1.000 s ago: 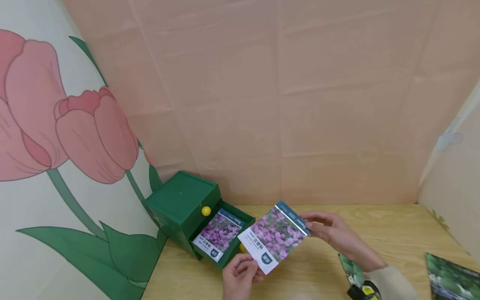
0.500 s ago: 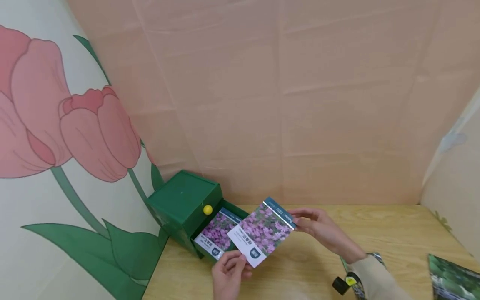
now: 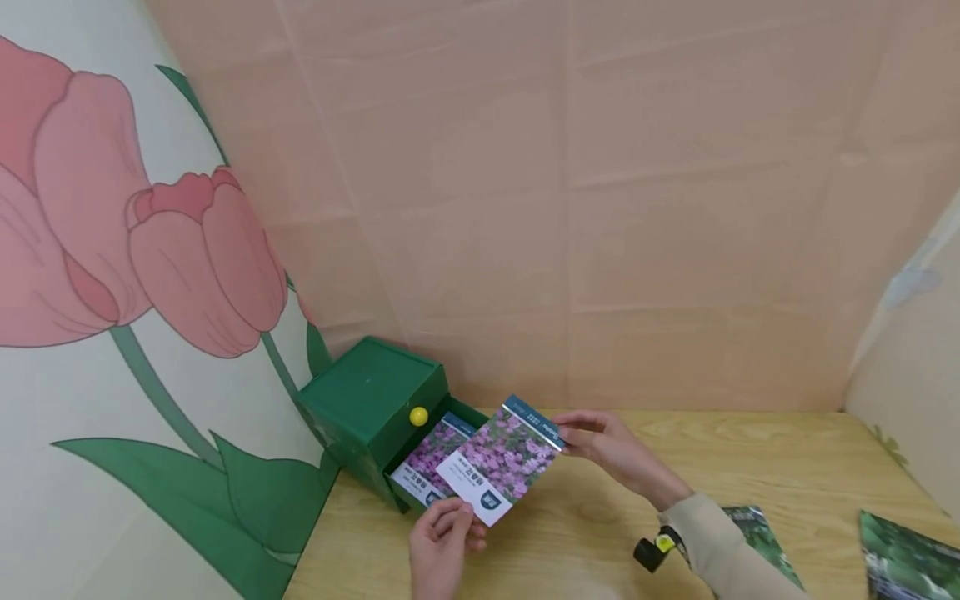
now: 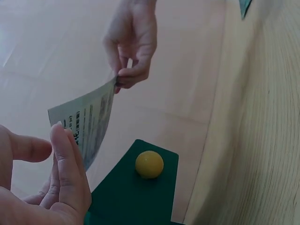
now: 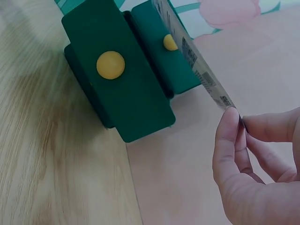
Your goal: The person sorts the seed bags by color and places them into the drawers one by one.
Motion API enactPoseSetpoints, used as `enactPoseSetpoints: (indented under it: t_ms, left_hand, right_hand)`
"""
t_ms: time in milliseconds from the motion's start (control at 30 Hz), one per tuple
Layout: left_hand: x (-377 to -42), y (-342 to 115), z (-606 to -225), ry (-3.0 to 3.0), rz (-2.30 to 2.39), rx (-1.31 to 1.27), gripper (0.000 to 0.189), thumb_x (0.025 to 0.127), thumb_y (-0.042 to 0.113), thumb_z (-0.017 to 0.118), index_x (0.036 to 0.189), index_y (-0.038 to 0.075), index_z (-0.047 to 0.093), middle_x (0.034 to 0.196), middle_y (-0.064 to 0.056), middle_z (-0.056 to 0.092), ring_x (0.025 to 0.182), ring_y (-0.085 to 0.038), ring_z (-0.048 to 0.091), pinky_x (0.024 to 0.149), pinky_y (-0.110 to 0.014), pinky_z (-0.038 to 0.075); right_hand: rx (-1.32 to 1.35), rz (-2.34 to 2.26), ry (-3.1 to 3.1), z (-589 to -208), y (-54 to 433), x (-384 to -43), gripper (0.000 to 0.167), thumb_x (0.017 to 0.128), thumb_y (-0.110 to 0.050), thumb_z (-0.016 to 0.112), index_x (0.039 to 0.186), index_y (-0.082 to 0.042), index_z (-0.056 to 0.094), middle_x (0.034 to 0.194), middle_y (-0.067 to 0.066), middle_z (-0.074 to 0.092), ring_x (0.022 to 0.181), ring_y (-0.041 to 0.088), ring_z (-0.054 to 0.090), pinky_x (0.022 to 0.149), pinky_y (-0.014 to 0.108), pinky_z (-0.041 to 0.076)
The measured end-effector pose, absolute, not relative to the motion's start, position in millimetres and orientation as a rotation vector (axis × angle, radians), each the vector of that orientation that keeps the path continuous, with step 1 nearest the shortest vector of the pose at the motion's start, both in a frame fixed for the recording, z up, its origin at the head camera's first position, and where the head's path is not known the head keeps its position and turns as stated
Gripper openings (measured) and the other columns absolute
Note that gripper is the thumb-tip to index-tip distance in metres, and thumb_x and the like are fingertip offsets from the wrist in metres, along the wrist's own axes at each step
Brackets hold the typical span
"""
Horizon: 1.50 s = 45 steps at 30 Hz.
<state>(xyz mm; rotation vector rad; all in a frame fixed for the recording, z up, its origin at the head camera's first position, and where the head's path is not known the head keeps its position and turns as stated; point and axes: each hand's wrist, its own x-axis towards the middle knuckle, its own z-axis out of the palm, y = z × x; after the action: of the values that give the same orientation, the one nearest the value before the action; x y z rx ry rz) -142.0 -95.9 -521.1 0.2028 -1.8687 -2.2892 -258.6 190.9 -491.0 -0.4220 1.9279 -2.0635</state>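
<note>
Thin rectangular packet [image 3: 500,461] — slightly bowed

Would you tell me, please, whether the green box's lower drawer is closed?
No, the lower drawer stands pulled out, with a flower packet inside it.

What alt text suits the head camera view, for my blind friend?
A person's left hand and right hand hold a pink-flowered packet, partly hiding the open drawer of a green box, where a matching packet lies. Leafy printed sheets lie on the wooden table.
</note>
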Motion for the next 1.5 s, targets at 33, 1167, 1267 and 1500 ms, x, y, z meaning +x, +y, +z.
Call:
enactPoseSetpoints:
  t_ms: [33,1167,1267,1500]
  left_hand:
    - [-142.6,-96.8,-521.3,-1.868,-2.284,0.209,0.021,0.100,0.000,0.070,0.110,-0.018,0.063,0.079,-0.011,0.076,0.064,-0.013,0.071,0.060,-0.029,0.065]
    - [-168.4,-134.7,-533.8,-1.834,-2.216,0.493,0.016,0.101,0.003,0.070,0.110,-0.010,0.069,0.084,-0.006,0.077,0.059,-0.013,0.068,0.053,-0.022,0.056]
    - [-171.2,-137.4,-532.8,-1.828,-2.205,0.521,0.015,0.101,0.003,0.070,0.109,-0.010,0.070,0.083,-0.005,0.077,0.059,-0.012,0.068,0.053,-0.021,0.056]
    - [-176.8,-143.3,-533.9,-1.827,-2.190,0.559,0.016,0.101,0.003,0.070,0.111,-0.010,0.070,0.084,-0.005,0.077,0.060,-0.013,0.068,0.053,-0.021,0.056]
  right_hand:
    - [-0.425,-2.065,1.927,-491.4,188.8,-260.2,0.040,0.108,-0.009,0.062,0.141,0.013,0.058,0.131,0.016,0.069,0.112,0.019,0.072,0.102,0.034,0.061]
    - [-0.374,-1.983,2.035,-499.4,122.8,-312.3,0.029,0.105,-0.005,0.064,0.129,0.010,0.067,0.122,0.021,0.074,0.098,0.017,0.075,0.097,0.038,0.064]
    - [-0.375,-1.974,2.039,-500.1,118.2,-315.2,0.029,0.105,-0.004,0.064,0.130,0.011,0.067,0.123,0.022,0.074,0.096,0.016,0.075,0.100,0.043,0.063]
    - [-0.370,-1.930,2.064,-499.6,109.1,-319.3,0.028,0.105,-0.006,0.064,0.129,0.009,0.068,0.123,0.022,0.073,0.093,0.017,0.074,0.096,0.038,0.064]
